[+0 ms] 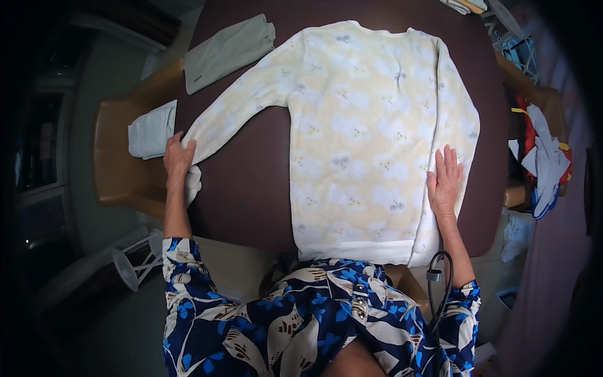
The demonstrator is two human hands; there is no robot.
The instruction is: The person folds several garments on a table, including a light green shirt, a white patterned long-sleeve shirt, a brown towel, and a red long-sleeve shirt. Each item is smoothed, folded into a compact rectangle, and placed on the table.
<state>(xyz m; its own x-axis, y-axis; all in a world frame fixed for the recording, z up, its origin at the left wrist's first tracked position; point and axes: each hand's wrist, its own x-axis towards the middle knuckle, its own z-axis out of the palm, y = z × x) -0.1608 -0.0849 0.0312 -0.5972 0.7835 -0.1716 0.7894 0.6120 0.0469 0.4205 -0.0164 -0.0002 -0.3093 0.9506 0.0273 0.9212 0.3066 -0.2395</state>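
A cream and white long-sleeved top [358, 136] with a pale cloud-like print lies spread on the dark brown table [240, 193]. Its neckline points away from me and its white hem is at my front. The left-side sleeve slants out to the table's left edge, where my left hand [178, 155] grips it near the cuff [193, 181]. The other sleeve [454, 108] runs down the right side of the body, towards the hem. My right hand [445, 181] rests flat on that sleeve, fingers extended.
A folded grey-green garment [228, 54] lies at the table's far left. Folded pale cloth [153, 129] sits on a tan chair [113, 155] at the left. Piled clothes [544, 155] are on a right-hand chair. A white stool [134, 261] stands lower left. A black cord [445, 282] loops by my right forearm.
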